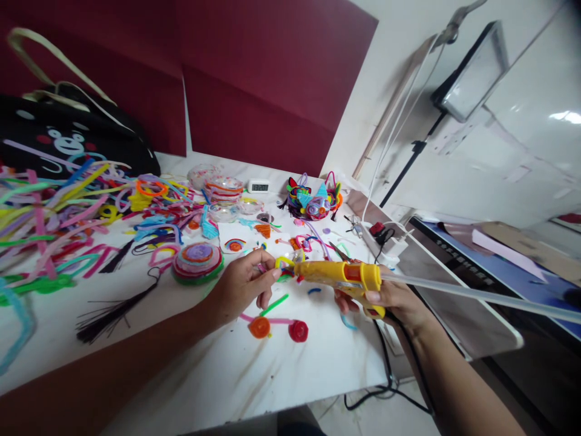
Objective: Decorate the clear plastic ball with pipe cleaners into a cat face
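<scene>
In my right hand point(390, 300) is a yellow hot glue gun point(338, 275), gripped by its handle, with a long clear glue stick point(476, 293) sticking out of its back. Its nozzle points left and meets a small yellow pipe cleaner loop point(284, 262). My left hand point(249, 278) pinches that loop between thumb and fingers; more coloured bits beneath it are partly hidden. Below the hands lie an orange coiled disc point(259, 327) and a red coiled disc point(298, 331), beside a green pipe cleaner piece point(275, 304).
Loose pipe cleaners point(68, 206) heap up at the left, before a black bag point(77, 133). A round coiled piece point(198, 261) and a black tassel point(118, 312) lie nearer. Finished coloured pieces point(313, 197), a small clock point(258, 186), scissors point(340, 253) and a power strip point(384, 242) stand farther back.
</scene>
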### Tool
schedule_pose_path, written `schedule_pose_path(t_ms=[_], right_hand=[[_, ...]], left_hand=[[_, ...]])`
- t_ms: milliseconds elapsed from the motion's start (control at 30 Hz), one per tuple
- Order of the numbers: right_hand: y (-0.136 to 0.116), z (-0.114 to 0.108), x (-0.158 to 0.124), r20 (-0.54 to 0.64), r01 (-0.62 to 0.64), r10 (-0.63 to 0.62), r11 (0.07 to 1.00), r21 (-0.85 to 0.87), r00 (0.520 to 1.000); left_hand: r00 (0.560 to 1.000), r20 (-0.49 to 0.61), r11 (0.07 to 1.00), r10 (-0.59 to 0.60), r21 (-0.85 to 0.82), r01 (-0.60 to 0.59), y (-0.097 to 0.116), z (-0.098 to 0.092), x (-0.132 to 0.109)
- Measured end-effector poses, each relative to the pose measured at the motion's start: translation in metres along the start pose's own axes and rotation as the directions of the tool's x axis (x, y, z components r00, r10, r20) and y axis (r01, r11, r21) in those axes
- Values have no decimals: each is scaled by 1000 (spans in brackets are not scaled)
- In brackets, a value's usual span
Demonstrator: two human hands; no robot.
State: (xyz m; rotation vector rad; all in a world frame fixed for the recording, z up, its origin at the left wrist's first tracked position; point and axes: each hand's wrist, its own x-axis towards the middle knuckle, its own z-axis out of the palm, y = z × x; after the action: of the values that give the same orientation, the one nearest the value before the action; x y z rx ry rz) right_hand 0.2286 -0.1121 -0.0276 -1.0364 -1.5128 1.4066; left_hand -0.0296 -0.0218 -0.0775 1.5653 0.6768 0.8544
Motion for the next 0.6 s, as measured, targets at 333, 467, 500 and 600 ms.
schedule_pose_path(t_ms=[333, 467, 500, 600], right_hand=[[-2, -3, 1, 28, 6, -6, 1000, 3, 1000], [-3, -2, 2, 21, 15, -15, 1000, 17, 1000], [-3, -2, 2, 24, 17, -18, 1000, 21, 1000], [-2, -2, 2, 28, 24, -25, 999, 38, 999]], left_hand=[[1000, 21, 1000, 20, -8, -20, -5, 1, 1], [1000, 22, 1000, 22, -4, -22, -5, 0, 0], [1000, 20, 1000, 22, -3, -21, -4, 1, 1], [1000, 16, 1000, 23, 0, -23, -3, 1, 1]])
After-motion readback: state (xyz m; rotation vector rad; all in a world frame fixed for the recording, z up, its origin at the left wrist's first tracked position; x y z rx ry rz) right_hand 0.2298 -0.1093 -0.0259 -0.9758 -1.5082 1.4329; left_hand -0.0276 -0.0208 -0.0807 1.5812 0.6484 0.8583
